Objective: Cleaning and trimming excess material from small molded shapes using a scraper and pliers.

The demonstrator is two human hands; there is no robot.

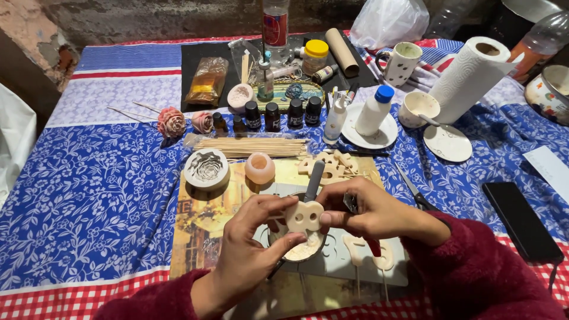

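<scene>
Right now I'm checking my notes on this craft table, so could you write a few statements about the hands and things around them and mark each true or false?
1. Both the left hand and the right hand grip the pale cast piece. True.
2. The cast piece is held over a small bowl. True.
3. The paper towel roll lies at the far left of the table. False: it stands at the far right.
4. The black phone lies right of the right hand. True.
5. The bundle of wooden skewers is in the left hand. False: it lies on the cloth beyond the hands.
</scene>
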